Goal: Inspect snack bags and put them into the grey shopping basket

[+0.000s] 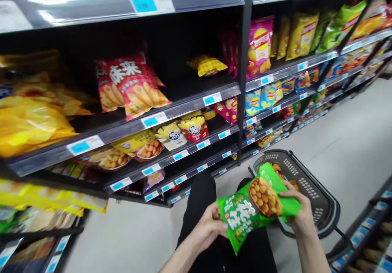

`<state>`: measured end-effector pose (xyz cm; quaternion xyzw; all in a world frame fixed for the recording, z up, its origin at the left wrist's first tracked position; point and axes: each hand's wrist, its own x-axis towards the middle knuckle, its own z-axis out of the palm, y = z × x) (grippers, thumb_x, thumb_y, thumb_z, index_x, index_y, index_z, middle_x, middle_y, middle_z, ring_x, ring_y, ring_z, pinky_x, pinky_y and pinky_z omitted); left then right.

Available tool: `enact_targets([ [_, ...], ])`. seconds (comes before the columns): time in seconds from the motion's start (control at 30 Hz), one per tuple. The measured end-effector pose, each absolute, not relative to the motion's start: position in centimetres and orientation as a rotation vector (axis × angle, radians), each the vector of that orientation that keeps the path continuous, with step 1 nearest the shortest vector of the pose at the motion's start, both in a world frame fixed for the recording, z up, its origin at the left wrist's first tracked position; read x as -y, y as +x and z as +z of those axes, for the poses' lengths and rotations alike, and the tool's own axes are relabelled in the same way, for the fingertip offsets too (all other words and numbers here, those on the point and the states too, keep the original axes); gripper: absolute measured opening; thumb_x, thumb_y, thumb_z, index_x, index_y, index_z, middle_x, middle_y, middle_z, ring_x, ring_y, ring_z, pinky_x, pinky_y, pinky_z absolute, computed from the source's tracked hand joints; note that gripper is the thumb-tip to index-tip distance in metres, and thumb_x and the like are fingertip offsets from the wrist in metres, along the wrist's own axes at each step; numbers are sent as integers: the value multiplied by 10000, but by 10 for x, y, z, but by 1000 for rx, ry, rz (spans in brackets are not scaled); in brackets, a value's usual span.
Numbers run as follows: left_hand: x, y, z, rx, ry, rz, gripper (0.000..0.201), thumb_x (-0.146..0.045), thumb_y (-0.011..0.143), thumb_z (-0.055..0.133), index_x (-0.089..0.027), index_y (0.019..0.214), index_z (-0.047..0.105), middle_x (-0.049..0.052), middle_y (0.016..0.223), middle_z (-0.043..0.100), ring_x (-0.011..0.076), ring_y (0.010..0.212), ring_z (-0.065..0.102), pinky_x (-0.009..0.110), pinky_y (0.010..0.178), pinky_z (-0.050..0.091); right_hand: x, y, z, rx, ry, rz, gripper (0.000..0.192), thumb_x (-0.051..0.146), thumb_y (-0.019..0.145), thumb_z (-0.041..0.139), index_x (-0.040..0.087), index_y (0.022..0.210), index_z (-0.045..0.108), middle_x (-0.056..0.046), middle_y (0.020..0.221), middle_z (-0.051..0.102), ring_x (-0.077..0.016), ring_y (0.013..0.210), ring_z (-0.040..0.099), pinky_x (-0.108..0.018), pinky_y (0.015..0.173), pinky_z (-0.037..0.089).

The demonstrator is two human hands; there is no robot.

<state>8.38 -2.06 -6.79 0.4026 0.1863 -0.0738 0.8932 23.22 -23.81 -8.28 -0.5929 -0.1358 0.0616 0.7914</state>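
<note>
A green snack bag (245, 211), printed with a bowl of round golden snacks, is stretched between my two hands above my knees. My left hand (211, 226) pinches its left end, thumb on the front. On the opposite end, my right hand (298, 205) grips the bag with its fingers over the front. Below and behind the bag stands a dark grey shopping basket (329, 199) on the floor. Something with orange packaging (277, 170) shows inside it, mostly hidden by the green bag.
Shelves of snacks rise in front: red bags (137, 87), a small yellow checked bag (208, 65), large yellow bags (33, 122) and a pink chip bag (259, 46). Price tags line the shelf edges. Another low shelf (364, 232) borders the right; grey floor (352, 122) stretches down the aisle.
</note>
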Motion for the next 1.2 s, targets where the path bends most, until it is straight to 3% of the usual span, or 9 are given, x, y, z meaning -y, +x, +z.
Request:
enact_targets([
  [0.1,48,88,-70,-344,846,-292,332,-171,491,790,-109,799,680,59,656,667,223,569,643,355,513,546,223,254,-78,186,-1013,216,166,343,577,724,217,569,617,-55,843,618,-238,811,604,-385,719,478],
  [0.17,63,91,-70,-315,986,-369,242,-272,535,789,-87,657,691,81,597,663,211,537,633,338,535,536,213,267,-72,183,-938,251,223,402,589,680,219,547,559,-37,756,605,-233,786,596,-377,710,469],
  [0.33,83,98,-62,-296,1225,-365,390,-462,645,694,-126,451,660,64,431,606,146,453,582,248,536,481,199,288,-69,179,-926,258,315,477,590,619,218,506,460,-33,670,571,-228,730,580,-368,690,456],
  [0.57,79,99,-54,-313,1221,-413,357,-414,677,692,-122,471,682,60,406,593,137,435,571,241,531,461,200,297,-85,158,-856,251,237,408,611,593,208,502,524,-30,625,560,-224,703,581,-379,697,453],
  [0.77,72,88,-70,-437,758,-412,245,-347,627,758,-133,613,640,0,482,584,103,386,509,203,370,397,207,294,-80,323,-961,186,169,339,666,616,186,595,605,-91,909,630,-268,981,554,-405,853,412],
  [0.9,65,85,-90,-516,433,-454,180,-266,678,720,-170,650,571,-64,429,442,95,396,489,172,354,362,215,288,-63,488,-1119,171,199,393,744,596,196,722,589,-47,758,635,-235,892,589,-373,829,419],
  [1.03,67,91,-91,-472,477,-685,159,-194,735,636,-109,870,631,68,767,635,156,666,619,255,563,474,218,279,-22,647,-1536,42,192,356,820,550,190,731,587,-7,690,605,-153,673,566,-262,657,412],
  [1.1,69,95,-84,-410,480,-739,292,-241,765,604,-85,1011,625,144,1029,619,208,857,623,303,702,476,218,277,-1,721,-1797,-16,163,311,833,544,192,735,596,1,688,602,-134,643,546,-239,618,379],
  [1.2,69,100,-73,-258,503,-716,421,-260,724,628,-93,1110,604,166,1117,597,280,991,589,356,785,468,216,278,21,817,-2122,-15,150,289,856,521,205,756,593,13,664,592,-129,632,540,-233,609,338],
])
